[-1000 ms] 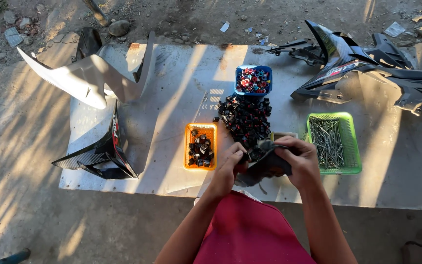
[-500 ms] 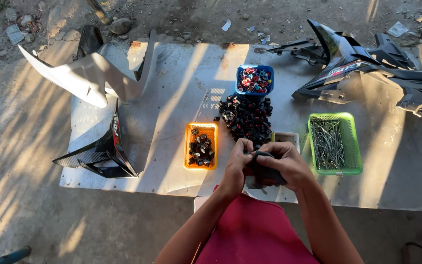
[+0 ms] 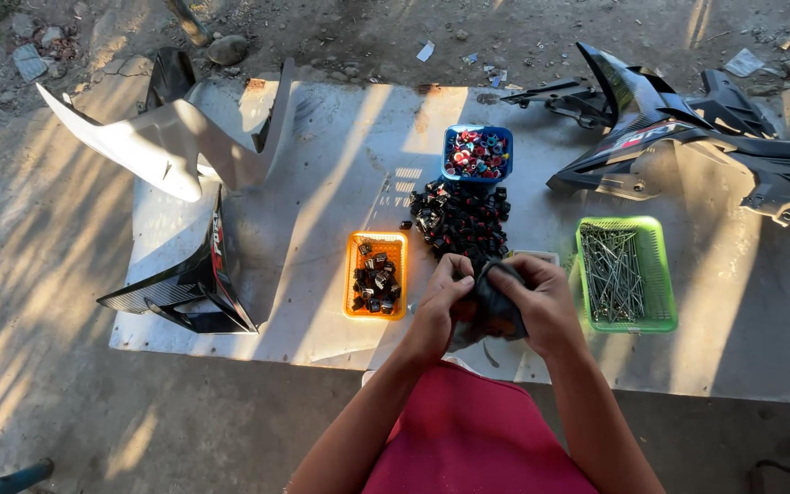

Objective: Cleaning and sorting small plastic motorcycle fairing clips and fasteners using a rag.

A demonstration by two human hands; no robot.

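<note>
Head view: I see both hands, left hand (image 3: 443, 302) and right hand (image 3: 541, 306), now pulled closer to my body, pinching a dark crumpled cloth-like piece (image 3: 497, 306) over the grey metal counter (image 3: 322, 229), still mid-work.

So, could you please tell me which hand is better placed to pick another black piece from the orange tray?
Probably the left hand. It sits beside the orange tray, while the right hand is further away, wrapped around the dark cloth on the side of the green basket.
</note>
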